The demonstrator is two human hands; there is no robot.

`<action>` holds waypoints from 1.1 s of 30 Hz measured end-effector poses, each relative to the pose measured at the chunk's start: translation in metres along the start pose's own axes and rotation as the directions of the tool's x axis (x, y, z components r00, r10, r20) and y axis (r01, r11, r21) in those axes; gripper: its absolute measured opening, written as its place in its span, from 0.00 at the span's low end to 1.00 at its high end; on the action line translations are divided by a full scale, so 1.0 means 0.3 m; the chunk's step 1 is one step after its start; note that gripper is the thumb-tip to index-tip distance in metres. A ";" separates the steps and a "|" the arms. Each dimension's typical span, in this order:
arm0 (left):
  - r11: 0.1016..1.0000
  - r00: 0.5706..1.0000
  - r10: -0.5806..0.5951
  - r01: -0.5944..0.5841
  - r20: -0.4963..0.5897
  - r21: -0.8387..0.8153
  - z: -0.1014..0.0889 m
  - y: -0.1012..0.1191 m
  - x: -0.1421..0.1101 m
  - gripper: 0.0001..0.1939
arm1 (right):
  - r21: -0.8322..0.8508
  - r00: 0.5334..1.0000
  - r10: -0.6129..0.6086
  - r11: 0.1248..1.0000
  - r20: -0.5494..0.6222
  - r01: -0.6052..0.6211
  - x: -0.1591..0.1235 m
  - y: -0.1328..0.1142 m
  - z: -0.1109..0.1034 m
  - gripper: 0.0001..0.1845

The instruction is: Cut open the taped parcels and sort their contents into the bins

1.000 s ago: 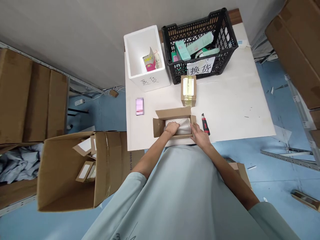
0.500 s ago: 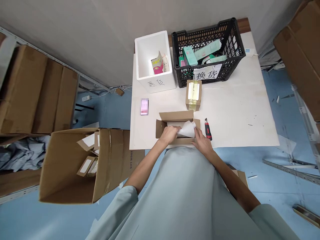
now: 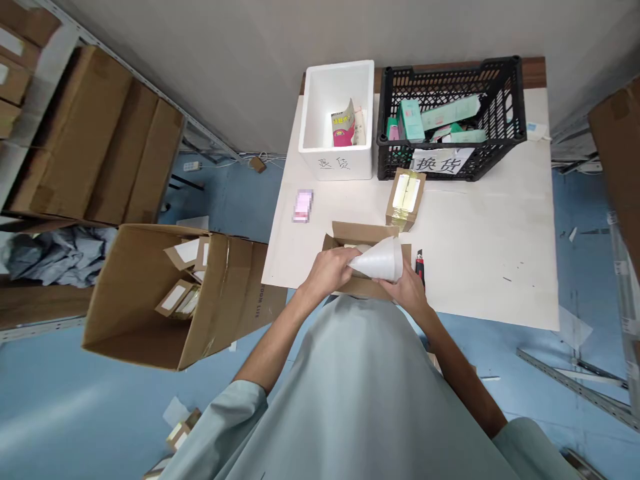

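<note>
A white, soft-looking packing sheet [image 3: 381, 259], curled into a cone, is held over an open cardboard box [image 3: 364, 232]. My left hand [image 3: 331, 272] pinches its narrow end at the box's left side. At the wide end my right hand [image 3: 407, 290] grips the sheet from below and the right. Whether anything is wrapped inside the sheet is hidden. The box's flaps stand out, and most of its inside is covered by the sheet and my hands. Just right of my right hand lies a red and black utility knife [image 3: 420, 267].
A taped carton [image 3: 406, 199] sits behind the open box. Farther back stand a white foam bin [image 3: 336, 165] and a black crate [image 3: 453, 175] holding green boxes. A small pink item [image 3: 303, 206] lies left. On the floor, a large carton [image 3: 135, 333] holds small boxes.
The white sheet has come up out of the box and now forms a cone between both hands. My view has shifted, so the table appears turned and farther right.
</note>
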State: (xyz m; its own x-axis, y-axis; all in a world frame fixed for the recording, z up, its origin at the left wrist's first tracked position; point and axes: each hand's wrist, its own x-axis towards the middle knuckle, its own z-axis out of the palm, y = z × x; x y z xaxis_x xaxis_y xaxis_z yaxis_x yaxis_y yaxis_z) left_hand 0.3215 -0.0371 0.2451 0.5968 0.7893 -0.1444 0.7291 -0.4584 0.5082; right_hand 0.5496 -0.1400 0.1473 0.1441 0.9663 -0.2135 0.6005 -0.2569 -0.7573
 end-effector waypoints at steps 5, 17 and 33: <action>0.936 0.945 -0.041 -0.077 -0.324 -0.343 -0.081 0.073 -0.004 0.12 | 0.190 1.000 -0.027 0.982 0.009 0.024 0.038 -0.138 -0.027 0.34; 0.870 0.883 0.206 -0.362 -0.422 -0.333 -0.153 0.031 0.053 0.17 | 0.456 0.941 0.029 0.879 -0.337 0.136 0.121 -0.416 -0.081 0.43; 0.972 0.907 0.101 -0.178 -0.409 -0.155 -0.221 -0.211 0.320 0.22 | -0.077 0.868 -0.264 0.964 -0.420 0.256 0.177 -0.555 -0.068 0.32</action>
State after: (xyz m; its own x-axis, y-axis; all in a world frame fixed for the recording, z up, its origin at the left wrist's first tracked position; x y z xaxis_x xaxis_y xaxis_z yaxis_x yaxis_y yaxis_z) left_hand 0.3105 0.0948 0.2552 0.4778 0.8367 0.2677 0.5503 -0.5227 0.6511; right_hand 0.4734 -0.0454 0.2746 0.2967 0.9149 0.2738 0.6758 0.0014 -0.7371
